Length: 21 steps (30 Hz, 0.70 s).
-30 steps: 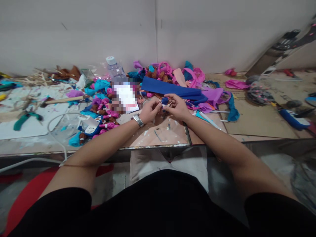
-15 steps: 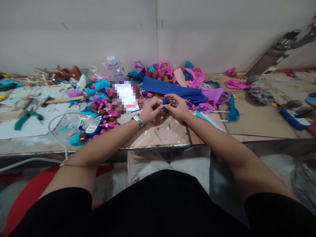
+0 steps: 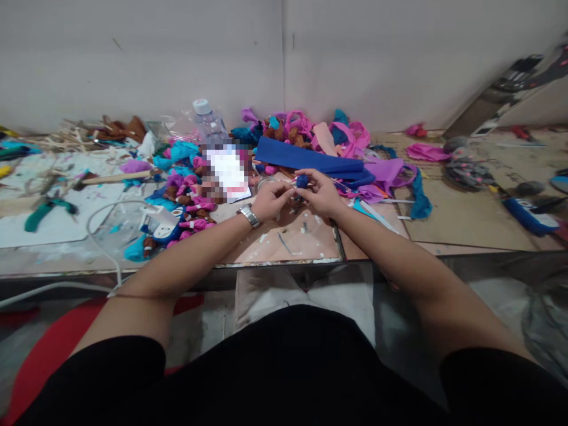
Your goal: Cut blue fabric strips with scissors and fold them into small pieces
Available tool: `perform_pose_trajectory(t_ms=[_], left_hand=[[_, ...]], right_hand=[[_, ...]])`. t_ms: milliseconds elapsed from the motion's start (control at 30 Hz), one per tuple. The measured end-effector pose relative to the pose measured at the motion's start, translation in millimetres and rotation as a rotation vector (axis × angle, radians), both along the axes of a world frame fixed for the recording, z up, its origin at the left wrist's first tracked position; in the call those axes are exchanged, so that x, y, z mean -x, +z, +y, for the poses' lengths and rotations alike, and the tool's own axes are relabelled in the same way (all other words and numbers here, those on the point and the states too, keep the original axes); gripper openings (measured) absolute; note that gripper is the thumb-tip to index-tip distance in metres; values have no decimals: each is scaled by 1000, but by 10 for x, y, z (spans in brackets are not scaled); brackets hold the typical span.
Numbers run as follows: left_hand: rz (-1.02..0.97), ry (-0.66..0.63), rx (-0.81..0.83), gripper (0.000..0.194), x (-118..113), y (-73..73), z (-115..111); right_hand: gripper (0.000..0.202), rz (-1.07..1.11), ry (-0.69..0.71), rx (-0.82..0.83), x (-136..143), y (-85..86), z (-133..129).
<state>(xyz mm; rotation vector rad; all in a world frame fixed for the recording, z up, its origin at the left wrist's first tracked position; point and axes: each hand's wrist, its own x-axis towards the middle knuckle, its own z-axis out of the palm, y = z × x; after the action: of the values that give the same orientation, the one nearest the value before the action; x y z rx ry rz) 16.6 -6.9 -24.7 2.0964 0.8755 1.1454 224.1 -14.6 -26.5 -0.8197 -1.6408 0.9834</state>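
A small dark blue bundle of crepe paper sits between my hands, above the table. My right hand pinches it from the right with thumb and fingers. My left hand has its fingertips pressed together at the bundle's lower left; what exactly they grip is hidden. A long folded dark blue strip lies just behind my hands. To the left of my left hand is a phone with a bright, blurred screen.
Bunched coloured paper pieces surround a blue and white power strip with a white cable. A bottle stands behind. Green-handled pliers and a hammer lie left. Cardboard covers the right.
The blue bundle has turned slightly and moved a little to the right in my fingers. My hands stay in nearly the same place.
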Motion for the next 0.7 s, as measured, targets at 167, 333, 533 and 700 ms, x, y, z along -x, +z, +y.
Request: perform_pose_trajectory(t_ms=[167,333,533,700], left_hand=[[-32,-24,7,41,7,-28,16],[-82,-93,90,47,9,-40,27],[-68,-124,134,48,1,-2,-5],[-72,-95,149,47,-8,-35,7]], right_hand=[[53,49,-50,54,-7,-40,62],[58,70,-50,39,-31,-21,73],[61,29,-2,46,-8,-14,20],[54,-100,-44,-62,2,-2,-15]])
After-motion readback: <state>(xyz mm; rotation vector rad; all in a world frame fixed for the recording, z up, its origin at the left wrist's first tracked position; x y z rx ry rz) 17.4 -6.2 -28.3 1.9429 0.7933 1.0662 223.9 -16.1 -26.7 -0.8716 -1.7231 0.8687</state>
